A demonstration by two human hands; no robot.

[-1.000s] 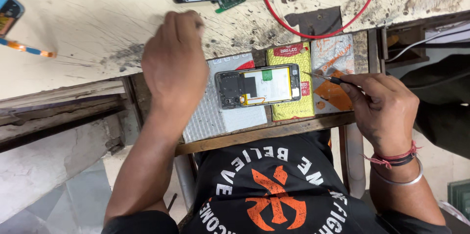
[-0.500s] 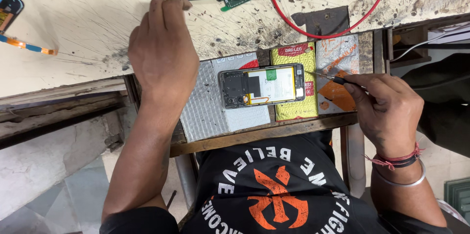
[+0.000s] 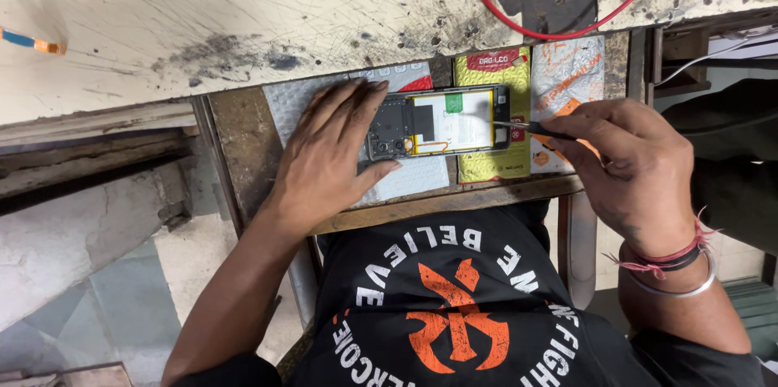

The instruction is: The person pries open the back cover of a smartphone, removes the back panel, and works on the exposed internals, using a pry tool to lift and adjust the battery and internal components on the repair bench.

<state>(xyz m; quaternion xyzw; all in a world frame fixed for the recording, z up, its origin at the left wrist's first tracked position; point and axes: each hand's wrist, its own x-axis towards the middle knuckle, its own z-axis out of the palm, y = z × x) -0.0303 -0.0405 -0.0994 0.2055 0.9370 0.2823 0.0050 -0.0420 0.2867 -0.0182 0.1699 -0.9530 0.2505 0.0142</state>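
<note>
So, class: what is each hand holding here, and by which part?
The right hand pinches a thin dark tool by its handle end, tip at the opened phone. The left hand grips nothing; it lies flat, fingers bracing the phone's left end.

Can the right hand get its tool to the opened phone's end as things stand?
Probably yes: the right hand holds a thin tool whose tip already meets the opened phone at its end, with nothing between, while the left hand steadies the other end.

Your one camera is sitting on your head and looking almost straight down over your chest, taking in the scratched worktop (image 3: pixel 203 22) at close range. It is facing away from your body, so the worktop's far edge is running along the top and your shirt is filling the bottom.
</note>
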